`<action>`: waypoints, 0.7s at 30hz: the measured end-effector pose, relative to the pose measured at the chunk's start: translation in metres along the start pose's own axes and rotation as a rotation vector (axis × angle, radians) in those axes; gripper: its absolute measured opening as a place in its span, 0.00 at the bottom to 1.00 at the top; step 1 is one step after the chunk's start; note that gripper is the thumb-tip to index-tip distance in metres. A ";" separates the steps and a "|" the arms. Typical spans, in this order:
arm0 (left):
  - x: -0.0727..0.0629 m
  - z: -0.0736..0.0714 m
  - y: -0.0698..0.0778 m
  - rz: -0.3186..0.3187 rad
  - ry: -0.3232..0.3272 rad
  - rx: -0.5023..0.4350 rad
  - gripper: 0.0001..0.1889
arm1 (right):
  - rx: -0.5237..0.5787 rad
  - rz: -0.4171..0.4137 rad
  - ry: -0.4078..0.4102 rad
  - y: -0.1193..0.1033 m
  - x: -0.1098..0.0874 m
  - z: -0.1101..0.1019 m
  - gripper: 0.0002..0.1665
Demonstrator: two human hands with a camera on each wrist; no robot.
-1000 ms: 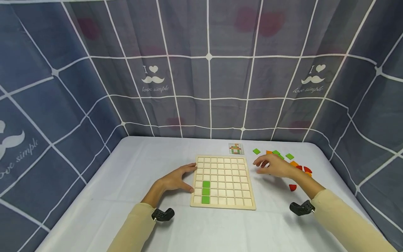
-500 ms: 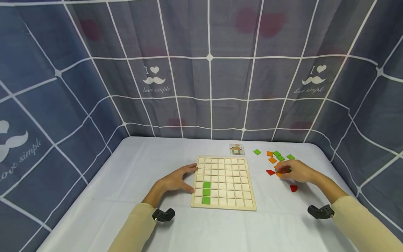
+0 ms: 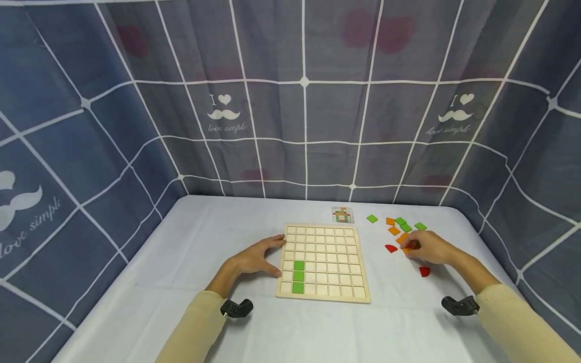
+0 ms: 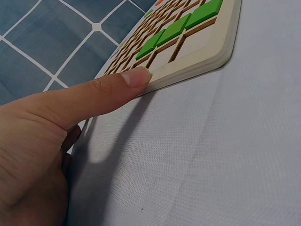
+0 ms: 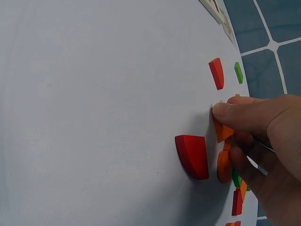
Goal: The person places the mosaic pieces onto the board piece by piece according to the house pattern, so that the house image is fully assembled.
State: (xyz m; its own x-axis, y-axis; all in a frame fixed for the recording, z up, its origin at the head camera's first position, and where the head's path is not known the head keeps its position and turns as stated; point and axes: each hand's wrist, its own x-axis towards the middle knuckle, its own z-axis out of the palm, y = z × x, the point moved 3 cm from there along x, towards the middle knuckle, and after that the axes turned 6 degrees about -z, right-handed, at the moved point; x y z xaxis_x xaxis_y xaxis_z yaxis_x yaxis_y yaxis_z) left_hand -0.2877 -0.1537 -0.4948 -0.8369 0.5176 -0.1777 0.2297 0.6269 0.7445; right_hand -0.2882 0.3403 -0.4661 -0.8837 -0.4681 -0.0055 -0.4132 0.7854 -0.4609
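A wooden grid board (image 3: 333, 262) lies on the table, with three green square tiles (image 3: 298, 276) in a column at its lower left. My left hand (image 3: 251, 259) rests at the board's left edge, fingers spread; in the left wrist view its thumb (image 4: 137, 77) touches the rim. To the right, my right hand (image 3: 428, 248) is low over the loose pieces. In the right wrist view the thumb and curled fingers pinch an orange piece (image 5: 222, 132), partly hidden. One red quarter-round piece (image 5: 194, 157) lies nearer me, another red piece (image 3: 391, 248) left of the fingertips.
Several loose green tiles (image 3: 372, 218) and orange tiles (image 3: 394, 230) are scattered behind the right hand. A small pattern card (image 3: 342, 215) lies beyond the board. The white table (image 3: 204, 222) ends at a grey-blue checked curtain (image 3: 272, 161).
My right hand has moved right from beside the board to the loose pieces, and its fingers have closed round an orange piece. The left hand stays at the board's edge.
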 end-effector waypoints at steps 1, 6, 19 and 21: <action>0.000 0.000 0.000 0.002 -0.002 0.000 0.53 | 0.010 0.008 -0.003 0.000 0.001 0.001 0.10; 0.001 0.000 0.000 0.007 -0.005 -0.002 0.54 | 0.054 0.023 -0.011 -0.001 0.002 0.001 0.14; 0.001 0.001 0.000 -0.013 -0.004 0.008 0.54 | 0.211 0.018 -0.066 -0.032 0.012 0.003 0.09; 0.001 0.000 0.000 -0.011 -0.001 0.003 0.54 | 0.223 0.011 -0.060 -0.037 0.016 0.005 0.09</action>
State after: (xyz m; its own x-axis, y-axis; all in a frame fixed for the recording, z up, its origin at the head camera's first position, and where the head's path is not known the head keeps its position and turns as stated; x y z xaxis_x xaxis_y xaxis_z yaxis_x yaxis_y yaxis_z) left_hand -0.2886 -0.1531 -0.4952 -0.8389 0.5112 -0.1868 0.2215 0.6342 0.7407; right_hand -0.2862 0.3017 -0.4533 -0.8704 -0.4885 -0.0616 -0.3387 0.6849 -0.6451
